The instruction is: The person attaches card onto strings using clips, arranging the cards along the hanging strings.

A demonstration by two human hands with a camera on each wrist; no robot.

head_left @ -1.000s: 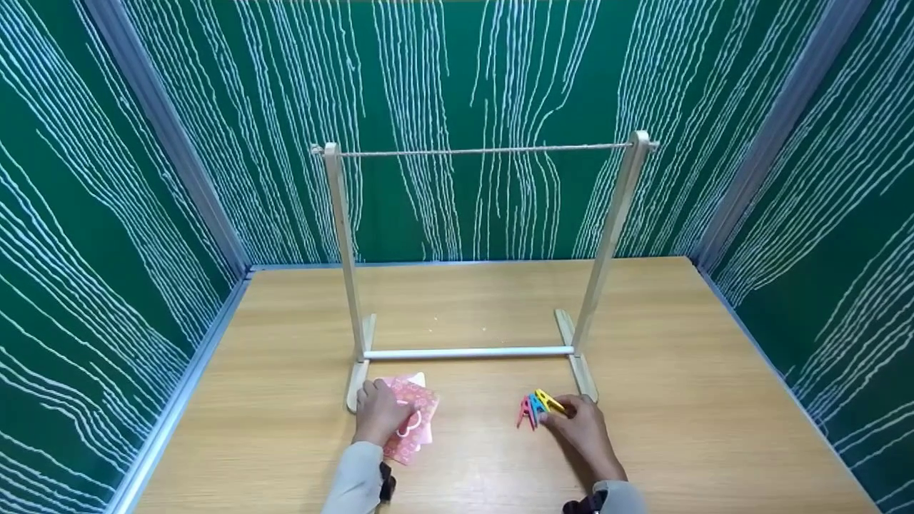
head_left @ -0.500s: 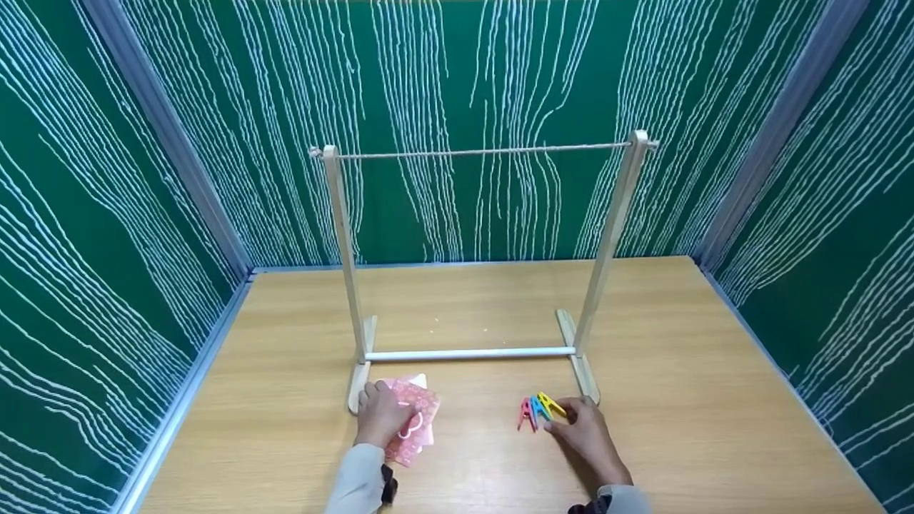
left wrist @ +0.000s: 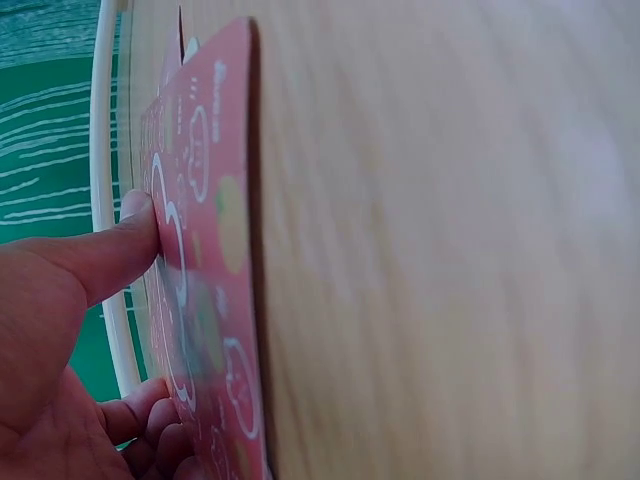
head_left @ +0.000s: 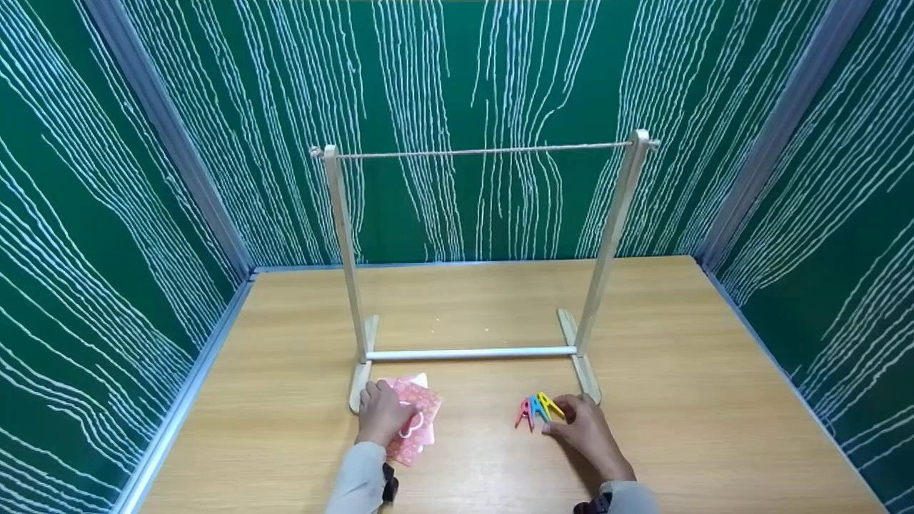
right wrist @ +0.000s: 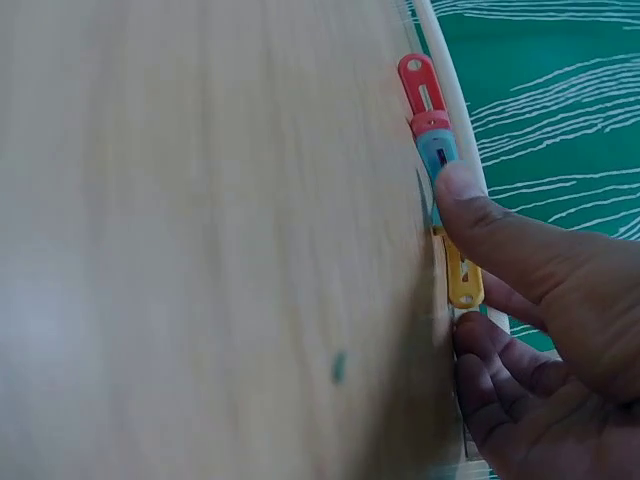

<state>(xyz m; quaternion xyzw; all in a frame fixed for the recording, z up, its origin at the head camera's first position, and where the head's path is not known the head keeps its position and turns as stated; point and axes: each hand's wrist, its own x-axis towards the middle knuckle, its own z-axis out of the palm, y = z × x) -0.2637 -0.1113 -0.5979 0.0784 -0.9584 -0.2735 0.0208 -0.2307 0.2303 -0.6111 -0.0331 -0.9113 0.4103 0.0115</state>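
Note:
In the head view, my left hand [head_left: 383,413] lies on a small stack of pink printed cards [head_left: 426,405] at the front left of the table. Its thumb [left wrist: 135,225] touches the top card's patterned face, and the other fingers curl at the stack's side. My right hand [head_left: 587,430] is at three plastic clothespins in a row: a pink clothespin [head_left: 525,410], a blue clothespin [head_left: 537,409] and a yellow clothespin [head_left: 551,405]. Thumb and forefinger close around the yellow one. In the right wrist view the thumb partly covers the blue clothespin [right wrist: 437,148].
Behind both hands stands a wooden frame [head_left: 607,243] with a cord [head_left: 485,150] strung across its top and a white rod [head_left: 471,353] low down. Green walls [head_left: 457,214] with white wavy lines enclose the wooden table [head_left: 471,471]. Tiny white specks lie behind the rod.
The right hand and the clothespins have shifted very slightly left against the table in the last half second. The left hand and the cards look still.

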